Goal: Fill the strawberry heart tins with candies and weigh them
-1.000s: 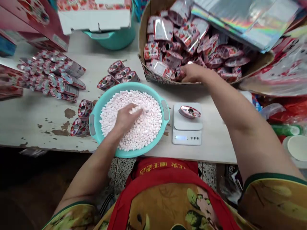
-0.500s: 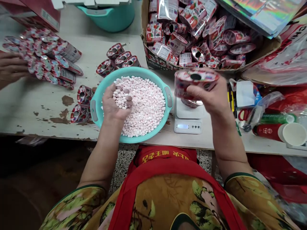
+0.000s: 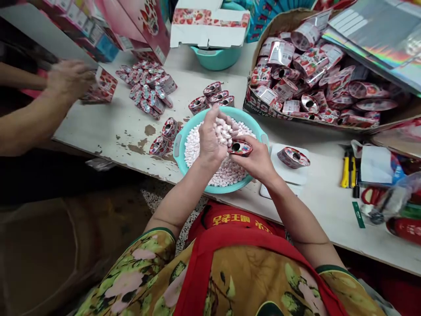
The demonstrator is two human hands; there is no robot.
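My left hand (image 3: pixel 212 138) is cupped around a heap of small white-pink candies (image 3: pixel 223 132) above the teal basin (image 3: pixel 178 149). Many more loose candies fill the basin. Between the fingers of my right hand (image 3: pixel 258 158) is a small printed candy tin (image 3: pixel 241 148), its dark round opening facing up. The tin is close beside the candies in my left palm, over the basin's right half. To the right, another such container (image 3: pixel 294 157) rests on the white kitchen scale (image 3: pixel 285 175), partly hidden by my right forearm.
Several more containers (image 3: pixel 213 94) stand behind and left of the basin, with a larger cluster (image 3: pixel 149 85) farther left. A cardboard box (image 3: pixel 315 115) full of containers is at back right. A co-worker's hand (image 3: pixel 70 79) holds a strawberry-print box (image 3: pixel 107 85). Yellow cutters (image 3: pixel 345 171) lie right.
My right hand has brought its container leftward from over the scale to the basin. My left hand has lifted its candies towards it. The camera view has shifted left.
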